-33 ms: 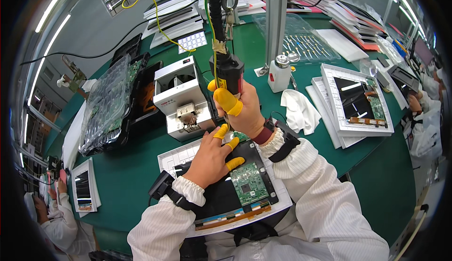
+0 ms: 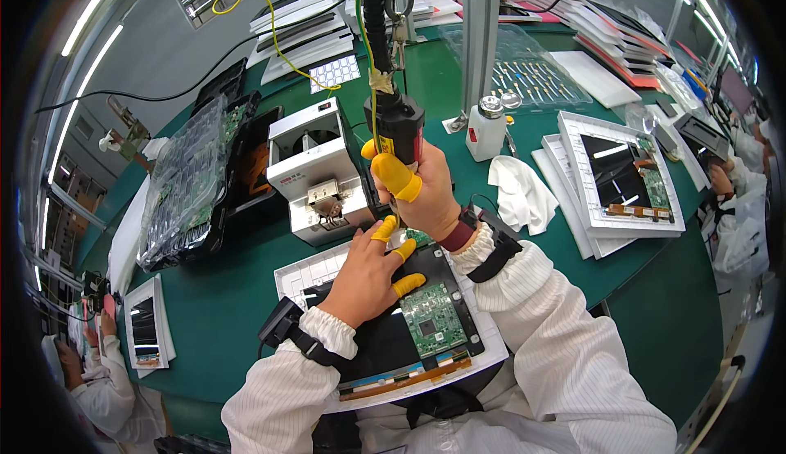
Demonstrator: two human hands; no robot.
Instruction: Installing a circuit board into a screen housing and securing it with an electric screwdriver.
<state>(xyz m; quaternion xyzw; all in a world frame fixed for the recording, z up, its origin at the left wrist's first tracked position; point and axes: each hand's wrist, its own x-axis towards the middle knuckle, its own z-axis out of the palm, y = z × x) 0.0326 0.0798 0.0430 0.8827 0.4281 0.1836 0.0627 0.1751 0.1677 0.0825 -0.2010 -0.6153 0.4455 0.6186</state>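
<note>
Green table [image 2: 221,315] fills the work area, with white frame stacks along its far side. Compared with the earlier frame, no shift is detected: both hands, the tool and the workpiece hold the same positions. The right hand [image 2: 426,188] is clamped around a black corded tool [image 2: 395,126], which stands roughly upright over the far part of the workpiece. The left hand [image 2: 364,278] lies palm down over the workpiece, its yellow-covered fingers apart, near the tool's lower end; contact with the tip cannot be told. Beneath lies a black panel [image 2: 372,343] in a white frame [image 2: 288,278], directly before the person, bearing a green circuit board [image 2: 434,320]. Just beyond the frame stands a white box-shaped machine [image 2: 286,176]. Farther right are a white bottle [image 2: 485,139] and a crumpled white cloth [image 2: 520,196].
</note>
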